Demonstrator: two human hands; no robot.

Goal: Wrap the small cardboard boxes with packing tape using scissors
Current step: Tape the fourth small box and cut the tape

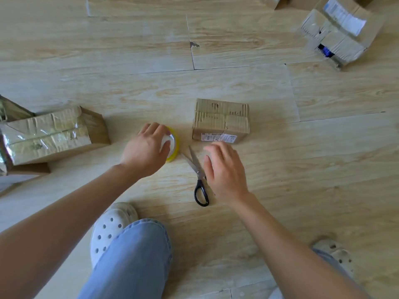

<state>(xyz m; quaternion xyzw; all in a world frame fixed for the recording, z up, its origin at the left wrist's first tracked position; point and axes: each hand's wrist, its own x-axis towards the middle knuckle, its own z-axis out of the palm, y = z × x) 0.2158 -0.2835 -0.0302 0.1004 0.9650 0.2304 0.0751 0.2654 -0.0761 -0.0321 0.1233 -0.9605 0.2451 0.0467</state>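
A small cardboard box (220, 120) with a white label on its near side sits on the wooden floor. To its left lies a yellow roll of packing tape (173, 145) with a white core; my left hand (146, 152) covers it, fingers curled over its top. Scissors (197, 173) with black handles lie on the floor, blades apart and pointing away from me. My right hand (223, 171) hovers just right of the scissors, near the box, fingers relaxed and holding nothing.
A larger box (54, 134) wrapped in shiny tape lies at the left, with more cardboard behind it. Another taped box (339, 31) sits at the far right. My jeans leg (133, 260) and white clogs (112, 229) are at the bottom.
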